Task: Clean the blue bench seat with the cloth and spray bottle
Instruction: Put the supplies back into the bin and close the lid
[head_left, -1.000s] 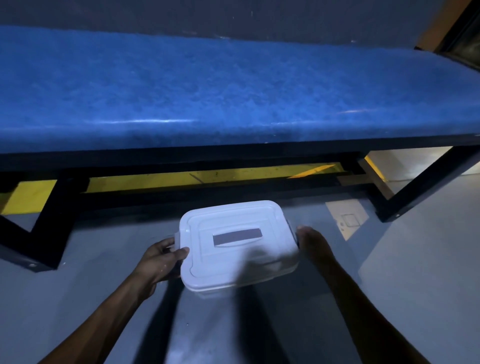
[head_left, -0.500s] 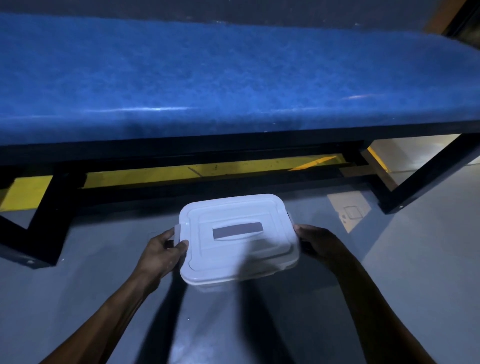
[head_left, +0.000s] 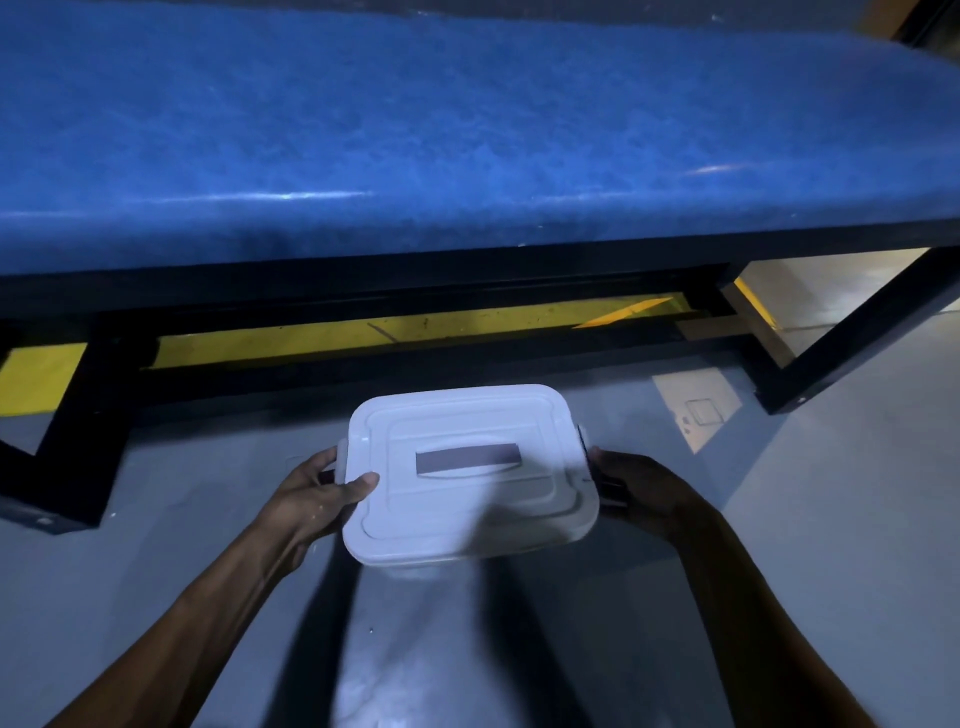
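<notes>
The blue bench seat (head_left: 441, 130) spans the upper half of the view on a black metal frame (head_left: 852, 338). In front of it, over the grey floor, is a white plastic box (head_left: 467, 514) with its lid shut and a grey handle in the lid. My left hand (head_left: 311, 499) grips the box's left side clip, thumb on the lid. My right hand (head_left: 644, 488) grips the right side clip. No cloth or spray bottle shows; the inside of the box is hidden.
A yellow strip (head_left: 332, 332) runs along the floor under the bench. A floor socket plate (head_left: 696, 410) lies to the right of the box, near the bench's right leg. Grey floor (head_left: 857, 519) stretches around me.
My right hand has closed onto the box's right side, where it was only beside it before. The box and my view have shifted slightly toward the bench.
</notes>
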